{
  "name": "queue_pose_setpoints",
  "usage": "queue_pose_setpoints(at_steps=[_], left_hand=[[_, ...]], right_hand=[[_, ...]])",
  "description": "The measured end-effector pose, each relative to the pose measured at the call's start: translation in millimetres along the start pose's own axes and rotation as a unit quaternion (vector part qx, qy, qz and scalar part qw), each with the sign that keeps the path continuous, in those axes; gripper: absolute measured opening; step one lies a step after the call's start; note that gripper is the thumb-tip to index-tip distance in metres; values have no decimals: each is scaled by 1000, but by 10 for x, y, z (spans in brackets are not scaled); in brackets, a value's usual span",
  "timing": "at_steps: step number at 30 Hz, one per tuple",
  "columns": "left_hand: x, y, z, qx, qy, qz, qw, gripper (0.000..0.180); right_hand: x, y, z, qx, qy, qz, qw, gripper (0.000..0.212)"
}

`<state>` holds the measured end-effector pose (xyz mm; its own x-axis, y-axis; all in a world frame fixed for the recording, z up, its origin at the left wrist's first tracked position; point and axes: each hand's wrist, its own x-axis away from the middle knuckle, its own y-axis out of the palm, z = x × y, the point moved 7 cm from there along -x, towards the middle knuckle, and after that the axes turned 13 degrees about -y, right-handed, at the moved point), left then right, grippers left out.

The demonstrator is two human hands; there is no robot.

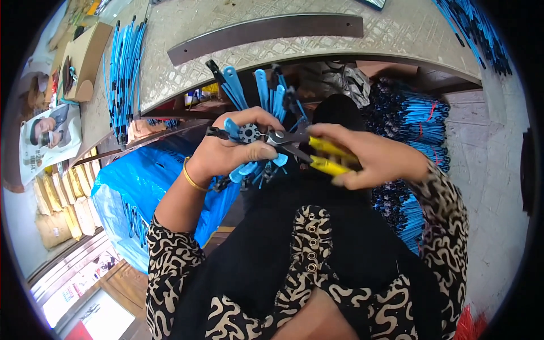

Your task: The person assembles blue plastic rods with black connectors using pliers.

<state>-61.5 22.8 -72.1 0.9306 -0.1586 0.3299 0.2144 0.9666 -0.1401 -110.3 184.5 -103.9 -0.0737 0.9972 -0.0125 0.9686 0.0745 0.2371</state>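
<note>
My left hand [218, 154] is wrapped round a cluster of light-blue plastic arms [262, 85] with black clip-like ends. The arms fan out around a black slotted disc [249, 134] that shows between thumb and fingers. My right hand [377, 156] grips a pair of pliers [333, 166] by its yellow handles, which are spread somewhat apart. The pliers' metal head [276, 137] reaches to the disc's right side, close to my left thumb. Exactly what the jaws touch is too small to make out.
A dark metal strip [272, 35] lies on the patterned worktop [391, 34] ahead. Bundles of blue rods [126, 73] rest at its left, more rods [473, 31] at the far right. Tied blue bundles [422, 113] are stacked below on the right. A blue plastic bag [153, 175] stands at left.
</note>
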Motion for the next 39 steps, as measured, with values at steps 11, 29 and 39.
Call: queue_pose_setpoints(at_steps=[11,29,39], left_hand=[[-117,-16,23,-11,-14,-11,1000,36],[-185,-17,33,-2,-32,-57,998,33],[-180,-19,-16,-4,-19,-32,999,38]], right_hand=[[161,-107,-38,32,91,22,995,64],[66,264,156,-366,-35,28,929,59],[102,-67,12,173,-53,87,980,48]])
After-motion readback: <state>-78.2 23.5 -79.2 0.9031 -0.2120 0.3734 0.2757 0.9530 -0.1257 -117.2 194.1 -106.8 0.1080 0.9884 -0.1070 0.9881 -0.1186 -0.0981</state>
